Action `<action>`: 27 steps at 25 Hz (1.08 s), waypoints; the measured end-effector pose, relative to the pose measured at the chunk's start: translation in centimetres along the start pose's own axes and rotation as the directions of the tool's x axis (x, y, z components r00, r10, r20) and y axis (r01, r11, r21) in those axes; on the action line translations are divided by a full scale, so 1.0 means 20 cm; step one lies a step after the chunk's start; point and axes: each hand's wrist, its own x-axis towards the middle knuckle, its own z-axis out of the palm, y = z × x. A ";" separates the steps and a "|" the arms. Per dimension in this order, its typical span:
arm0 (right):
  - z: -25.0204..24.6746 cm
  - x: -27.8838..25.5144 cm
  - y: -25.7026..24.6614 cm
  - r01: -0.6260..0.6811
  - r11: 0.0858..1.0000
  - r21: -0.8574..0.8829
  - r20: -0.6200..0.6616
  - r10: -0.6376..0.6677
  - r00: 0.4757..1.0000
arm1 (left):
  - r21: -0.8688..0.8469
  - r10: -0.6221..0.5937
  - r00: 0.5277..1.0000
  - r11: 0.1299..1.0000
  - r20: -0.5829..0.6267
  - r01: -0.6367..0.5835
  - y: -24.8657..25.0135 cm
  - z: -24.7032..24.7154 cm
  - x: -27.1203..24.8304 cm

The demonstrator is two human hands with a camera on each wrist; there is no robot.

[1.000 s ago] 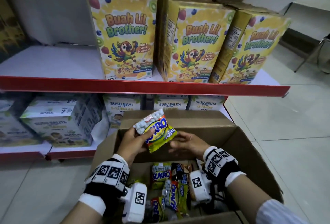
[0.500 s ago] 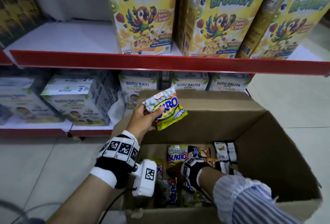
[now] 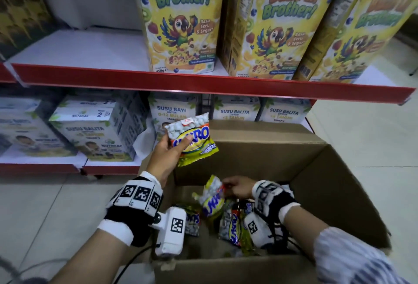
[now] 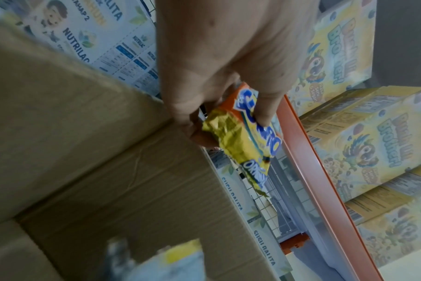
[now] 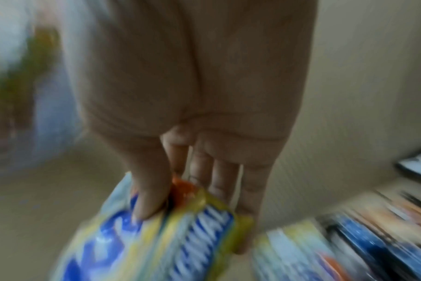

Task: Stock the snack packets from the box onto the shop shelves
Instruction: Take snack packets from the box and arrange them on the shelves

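Note:
My left hand [image 3: 168, 151] holds a yellow Sukro snack packet [image 3: 192, 138] above the far left corner of the open cardboard box [image 3: 316, 170], thumb across its front. The left wrist view shows that same packet [image 4: 248, 136] pinched between thumb and fingers. Inside the box my right hand [image 3: 237, 189] pinches a second Sukro packet [image 3: 213, 197] by its top edge, lifted off the pile. In the blurred right wrist view the second packet [image 5: 156, 237] hangs from my fingers [image 5: 147, 201]. More packets [image 3: 233, 227] lie on the box floor.
The upper shelf has a red front edge [image 3: 158, 83], bare white board [image 3: 79, 48] at left and tall cereal boxes [image 3: 183, 21] at right. Milk powder boxes [image 3: 97, 129] fill the lower shelf behind the cardboard box. Tiled floor [image 3: 362, 136] lies to the right.
My right hand went down into the box and came up pinching a second packet. The left hand kept its packet raised, shifting slightly left. The head view moved closer to the shelves.

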 end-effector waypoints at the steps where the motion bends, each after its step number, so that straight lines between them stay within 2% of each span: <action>1: -0.09 -0.07 -0.04 0.074 0.979 0.191 -0.061 -0.063 0.996 | -0.013 0.020 1.000 1.000 -0.023 -0.020 0.01 0.00 0.00; 3: -0.23 -0.23 -0.11 0.205 0.876 0.438 -0.201 -0.127 0.971 | -0.054 0.048 0.996 0.997 -0.072 -0.052 0.02 0.00 0.00; 5: -0.30 -0.37 -0.18 0.309 0.744 0.592 -0.273 -0.175 0.946 | -0.089 0.057 0.994 0.994 -0.098 -0.066 0.03 0.02 0.00; 7: -0.33 -0.46 -0.25 0.371 0.621 0.691 -0.315 -0.204 0.927 | -0.068 0.024 0.998 0.997 -0.056 -0.028 0.03 0.05 -0.01; 8: -0.32 -0.48 -0.28 0.384 0.598 0.704 -0.325 -0.210 0.922 | -0.060 -0.013 1.000 0.998 -0.007 0.013 0.03 0.08 -0.03; 10: -0.28 -0.47 -0.33 0.410 0.613 0.675 -0.370 -0.199 0.907 | -0.111 -0.060 0.986 0.991 0.155 0.078 0.03 0.12 -0.09; 12: -0.25 -0.43 -0.36 0.419 0.645 0.639 -0.414 -0.171 0.894 | -0.111 -0.029 0.964 0.992 0.266 0.061 0.04 0.17 -0.13; 13: -0.24 -0.40 -0.36 0.417 0.661 0.624 -0.423 -0.164 0.891 | -0.081 -0.010 0.969 0.996 0.248 0.031 0.03 0.18 -0.14; 15: -0.23 -0.35 -0.32 0.378 0.716 0.587 -0.380 -0.168 0.909 | -0.011 0.041 0.990 0.999 0.136 -0.039 0.01 0.17 -0.13; 17: -0.23 -0.29 -0.23 0.271 0.843 0.464 -0.285 -0.148 0.947 | 0.002 0.062 0.996 0.998 0.057 -0.062 -0.02 0.12 -0.10; 19: -0.23 -0.18 -0.10 0.085 0.982 0.170 -0.211 -0.048 0.976 | -0.041 0.046 0.997 0.998 0.060 -0.044 -0.03 0.07 -0.09; 20: -0.22 -0.12 -0.02 -0.034 0.999 -0.038 -0.186 0.026 0.982 | -0.050 0.040 0.997 0.998 0.069 -0.037 -0.02 0.05 -0.09; 22: -0.13 0.01 0.16 -0.176 0.888 -0.424 -0.137 0.130 0.982 | -0.044 0.025 0.996 0.999 0.091 -0.021 -0.02 0.05 -0.08; 23: -0.08 0.07 0.25 -0.206 0.823 -0.530 -0.119 0.169 0.978 | -0.036 0.017 0.994 0.999 0.105 -0.013 -0.02 0.04 -0.07; 25: 0.03 0.15 0.37 -0.237 0.754 -0.613 -0.088 0.233 0.968 | -0.030 0.003 0.993 1.000 0.115 0.001 -0.02 0.05 -0.06; 27: 0.12 0.21 0.44 -0.227 0.693 -0.685 -0.004 0.307 0.952 | -0.020 0.001 0.994 1.000 0.111 0.001 -0.03 0.05 -0.04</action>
